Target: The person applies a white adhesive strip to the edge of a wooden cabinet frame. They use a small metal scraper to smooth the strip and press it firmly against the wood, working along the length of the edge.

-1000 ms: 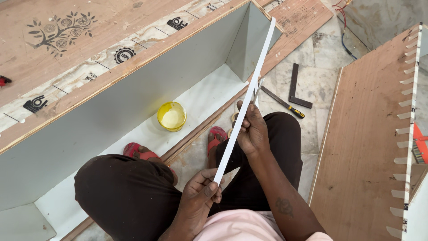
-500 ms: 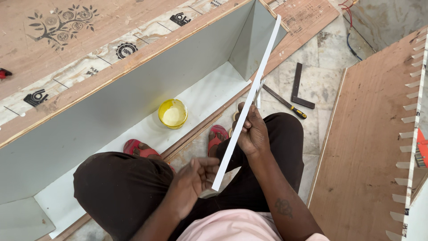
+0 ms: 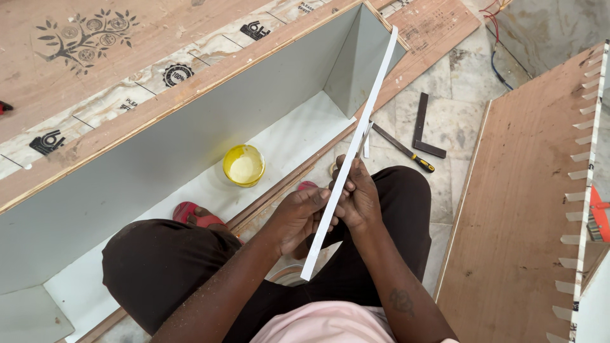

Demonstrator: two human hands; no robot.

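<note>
Right now both of my hands close on a long white strip (image 3: pixel 351 155) that slants up from my lap toward the far end of the grey cabinet box (image 3: pixel 190 140). My left hand (image 3: pixel 298 216) pinches its lower part with curled fingers, and my right hand (image 3: pixel 357 194) wraps it just above, the 2 touching. Inside the box sits a yellow glue cup (image 3: pixel 243 165); a try square (image 3: pixel 424 130) and a yellow-handled tool (image 3: pixel 406 151) lie on the tiled floor (image 3: pixel 464 82).

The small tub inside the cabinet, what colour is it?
Yellow tub, pale cream paste inside; head view.
</note>
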